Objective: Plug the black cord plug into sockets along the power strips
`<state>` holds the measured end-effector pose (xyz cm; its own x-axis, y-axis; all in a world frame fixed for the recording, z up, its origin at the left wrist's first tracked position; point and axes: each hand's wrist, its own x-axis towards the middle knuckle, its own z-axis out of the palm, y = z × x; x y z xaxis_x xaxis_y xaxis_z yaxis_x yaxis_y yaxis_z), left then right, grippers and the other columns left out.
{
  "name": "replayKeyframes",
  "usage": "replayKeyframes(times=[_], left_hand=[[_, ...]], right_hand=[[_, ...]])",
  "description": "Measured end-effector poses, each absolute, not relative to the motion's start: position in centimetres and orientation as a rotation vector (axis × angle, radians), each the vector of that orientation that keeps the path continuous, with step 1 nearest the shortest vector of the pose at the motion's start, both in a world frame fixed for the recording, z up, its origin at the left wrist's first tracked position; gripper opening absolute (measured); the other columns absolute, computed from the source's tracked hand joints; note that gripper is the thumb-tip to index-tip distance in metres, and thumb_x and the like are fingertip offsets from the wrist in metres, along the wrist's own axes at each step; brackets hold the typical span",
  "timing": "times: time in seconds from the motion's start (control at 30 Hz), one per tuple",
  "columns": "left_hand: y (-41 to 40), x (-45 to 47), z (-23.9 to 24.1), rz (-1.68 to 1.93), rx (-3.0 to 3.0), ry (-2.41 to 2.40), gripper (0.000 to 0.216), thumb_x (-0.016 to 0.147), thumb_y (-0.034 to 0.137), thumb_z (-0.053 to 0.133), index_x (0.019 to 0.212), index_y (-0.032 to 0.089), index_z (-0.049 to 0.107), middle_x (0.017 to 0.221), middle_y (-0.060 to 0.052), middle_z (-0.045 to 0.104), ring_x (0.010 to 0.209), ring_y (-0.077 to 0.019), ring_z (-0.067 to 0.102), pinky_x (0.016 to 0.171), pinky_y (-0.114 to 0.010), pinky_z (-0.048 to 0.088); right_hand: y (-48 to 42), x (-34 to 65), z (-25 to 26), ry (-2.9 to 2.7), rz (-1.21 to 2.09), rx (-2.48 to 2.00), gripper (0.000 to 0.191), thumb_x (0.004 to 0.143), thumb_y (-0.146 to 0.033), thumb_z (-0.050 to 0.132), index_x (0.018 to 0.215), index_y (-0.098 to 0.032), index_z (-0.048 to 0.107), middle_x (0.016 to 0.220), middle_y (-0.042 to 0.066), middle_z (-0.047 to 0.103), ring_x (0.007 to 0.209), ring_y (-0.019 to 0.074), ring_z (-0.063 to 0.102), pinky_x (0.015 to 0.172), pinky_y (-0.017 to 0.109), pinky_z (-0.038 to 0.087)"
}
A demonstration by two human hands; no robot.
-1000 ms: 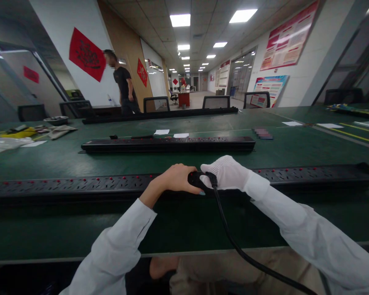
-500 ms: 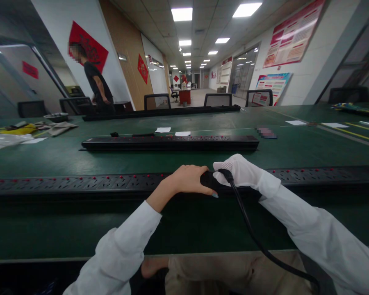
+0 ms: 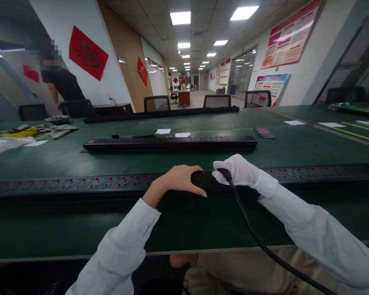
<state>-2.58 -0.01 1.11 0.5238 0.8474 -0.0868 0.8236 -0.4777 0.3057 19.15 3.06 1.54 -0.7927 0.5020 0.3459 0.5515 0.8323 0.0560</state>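
Observation:
A long black power strip (image 3: 89, 186) with rows of sockets and small red dots lies across the green table in front of me. My left hand (image 3: 180, 179), bare, straddles the strip with its fingers over the far side and its thumb along the near side. Just to its right, my right hand (image 3: 238, 171), in a white dotted glove, grips a black plug (image 3: 224, 174) against the strip's top. The plug's face is hidden, so I cannot tell how deep it sits. Its thick black cord (image 3: 249, 227) runs down past the table's front edge to the lower right.
A shorter black power strip (image 3: 172, 144) lies beyond my hands, and dark long bars (image 3: 160, 114) lie farther back. White papers (image 3: 182, 135), a metal bowl (image 3: 58, 119) and plastic wrap (image 3: 6, 144) are on the table. Behind it are chairs (image 3: 156, 103) and a person (image 3: 63, 84).
My left hand has slid a little to the left along the strip, uncovering a red dot. My right hand stays at the same spot with the plug. The person behind has moved left.

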Motion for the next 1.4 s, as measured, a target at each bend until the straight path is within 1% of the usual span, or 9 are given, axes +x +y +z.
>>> replayKeyframes(times=[0.2, 0.43, 0.6, 0.77, 1.0, 1.4], left_hand=[[0.1, -2.6, 0.9, 0.118, 2.491, 1.399, 0.078, 0.056, 0.072, 0.052, 0.119, 0.027, 0.044, 0.109, -0.003, 0.058, 0.095, -0.0246, 0.055, 0.079, -0.031, 0.039], [0.0, -2.7, 1.1, 0.118, 2.456, 1.394, 0.078, 0.055, 0.073, 0.05, 0.118, 0.027, 0.044, 0.11, -0.002, 0.057, 0.096, -0.0242, 0.054, 0.077, -0.03, 0.04], [0.0, -2.8, 1.1, 0.136, 2.419, 1.397, 0.076, 0.057, 0.072, 0.05, 0.117, 0.027, 0.045, 0.108, -0.003, 0.058, 0.093, -0.0232, 0.055, 0.075, -0.029, 0.04], [-0.1, -2.6, 1.1, 0.13, 2.4, 1.409, 0.073, 0.058, 0.07, 0.052, 0.116, 0.026, 0.046, 0.108, -0.003, 0.058, 0.093, -0.0227, 0.055, 0.073, -0.028, 0.04], [-0.1, -2.5, 1.1, 0.136, 2.43, 1.391, 0.071, 0.06, 0.071, 0.049, 0.115, 0.026, 0.047, 0.105, -0.003, 0.059, 0.088, -0.0214, 0.056, 0.072, -0.027, 0.039], [-0.1, -2.4, 1.1, 0.154, 2.453, 1.404, 0.07, 0.06, 0.07, 0.05, 0.113, 0.025, 0.05, 0.103, -0.003, 0.06, 0.088, -0.0215, 0.056, 0.07, -0.027, 0.039]], right_hand=[[3.2, 19.1, 1.2, -2.655, -0.273, -0.812, 0.029, 0.078, -0.036, 0.035, 0.059, -0.018, 0.047, 0.044, -0.004, 0.041, 0.043, 0.0054, 0.036, 0.046, 0.02, 0.018], [3.2, 19.0, 1.1, -2.65, -0.256, -0.847, 0.032, 0.082, -0.038, 0.033, 0.063, -0.018, 0.049, 0.043, -0.005, 0.039, 0.041, 0.0053, 0.036, 0.045, 0.02, 0.017], [3.4, 19.1, 0.7, -2.628, -0.302, -0.819, 0.034, 0.082, -0.04, 0.033, 0.066, -0.018, 0.052, 0.044, -0.004, 0.044, 0.042, 0.0061, 0.039, 0.045, 0.02, 0.019], [4.0, 19.4, 0.0, -2.542, -0.423, -0.759, 0.036, 0.082, -0.042, 0.035, 0.069, -0.017, 0.057, 0.045, -0.001, 0.049, 0.044, 0.0079, 0.043, 0.049, 0.021, 0.024], [4.0, 19.7, 0.0, -2.56, -0.494, -0.728, 0.036, 0.083, -0.039, 0.034, 0.071, -0.016, 0.059, 0.055, 0.004, 0.059, 0.055, 0.0114, 0.053, 0.056, 0.023, 0.031], [3.7, 19.6, 0.1, -2.54, -0.558, -0.728, 0.039, 0.082, -0.04, 0.034, 0.068, -0.015, 0.06, 0.058, 0.006, 0.06, 0.057, 0.0135, 0.054, 0.058, 0.025, 0.032]])
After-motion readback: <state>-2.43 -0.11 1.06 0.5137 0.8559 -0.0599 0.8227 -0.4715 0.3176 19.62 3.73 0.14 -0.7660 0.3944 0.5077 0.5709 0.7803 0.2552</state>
